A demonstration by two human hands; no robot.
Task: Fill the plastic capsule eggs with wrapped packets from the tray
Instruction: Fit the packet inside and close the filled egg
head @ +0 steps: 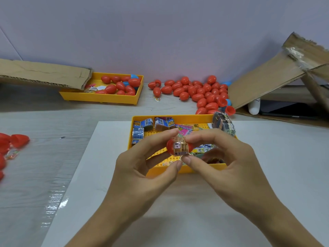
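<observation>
Over the near yellow tray [185, 118], both hands hold one red capsule egg [170, 145] with a wrapped packet [180, 146] between its two halves. My left hand [142, 168] pinches the left half, and my right hand [229, 163] pinches the packet and the right half. The tray holds several wrapped packets [143, 124], mostly blue ones at its far left. A bundle of packets [223, 123] sits on its far right corner.
A pile of red capsule eggs [197, 92] lies at the back by a torn cardboard box [270, 81]. A second yellow tray [101, 98] with eggs stands back left, partly under a cardboard flap [44, 73]. More red eggs [12, 141] lie at the left edge.
</observation>
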